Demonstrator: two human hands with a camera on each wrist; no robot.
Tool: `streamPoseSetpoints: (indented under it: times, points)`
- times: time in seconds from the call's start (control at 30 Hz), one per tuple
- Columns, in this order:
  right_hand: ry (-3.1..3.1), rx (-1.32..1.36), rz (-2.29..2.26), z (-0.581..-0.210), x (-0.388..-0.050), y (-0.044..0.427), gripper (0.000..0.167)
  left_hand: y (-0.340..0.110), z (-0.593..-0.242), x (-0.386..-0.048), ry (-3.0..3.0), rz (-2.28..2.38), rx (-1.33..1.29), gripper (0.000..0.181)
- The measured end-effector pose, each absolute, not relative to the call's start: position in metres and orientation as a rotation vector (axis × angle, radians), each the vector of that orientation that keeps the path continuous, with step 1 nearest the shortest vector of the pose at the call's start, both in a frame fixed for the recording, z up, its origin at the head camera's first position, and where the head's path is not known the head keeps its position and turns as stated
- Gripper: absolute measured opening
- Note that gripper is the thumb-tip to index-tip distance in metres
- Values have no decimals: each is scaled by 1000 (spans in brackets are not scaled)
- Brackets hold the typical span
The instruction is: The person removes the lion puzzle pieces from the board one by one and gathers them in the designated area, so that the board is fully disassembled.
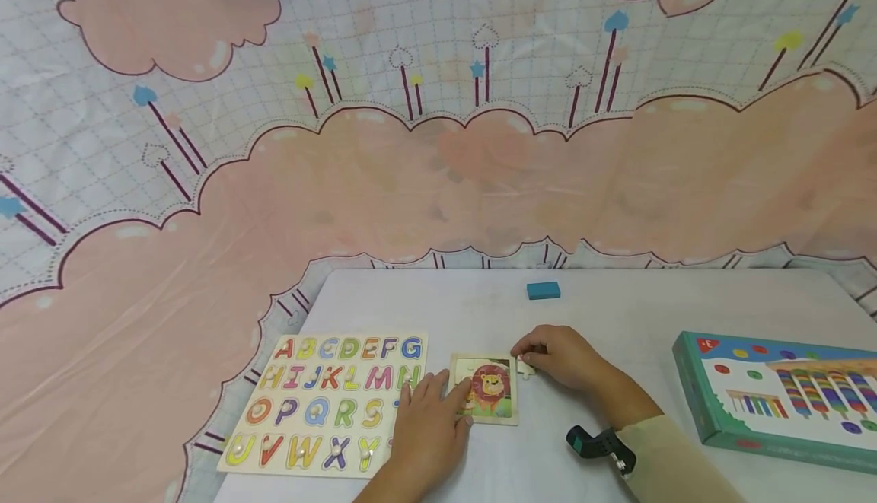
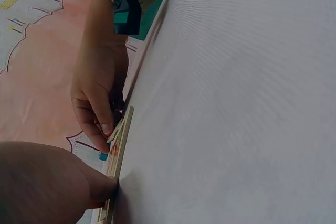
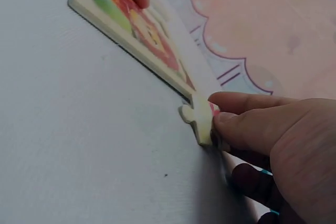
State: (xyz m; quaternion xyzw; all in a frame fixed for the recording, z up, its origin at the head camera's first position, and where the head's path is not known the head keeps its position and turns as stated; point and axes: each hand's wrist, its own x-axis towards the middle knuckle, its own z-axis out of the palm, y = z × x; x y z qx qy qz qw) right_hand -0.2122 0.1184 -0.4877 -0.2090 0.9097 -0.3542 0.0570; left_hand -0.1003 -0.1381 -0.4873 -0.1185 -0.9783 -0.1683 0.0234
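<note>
Right hand [image 1: 563, 356] pinches a puzzle piece [image 3: 202, 123] its edge hold might drop; left hand [image 1: 430, 428], fingers extended, touches the lion puzzle [image 1: 492, 389].

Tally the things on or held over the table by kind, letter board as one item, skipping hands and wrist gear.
Letter board: 1
Lion puzzle: 1
Loose puzzle piece, pinched in the right hand: 1
Blue block: 1
Green-edged box: 1
Total: 5
</note>
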Motion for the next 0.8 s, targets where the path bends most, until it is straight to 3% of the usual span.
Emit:
streamPoseSetpoints:
  times: [0.8]
  points:
    - [2649,-485,-1255,-484,-217,127,18,-138,-474,-103,-3050,-514,-387,47]
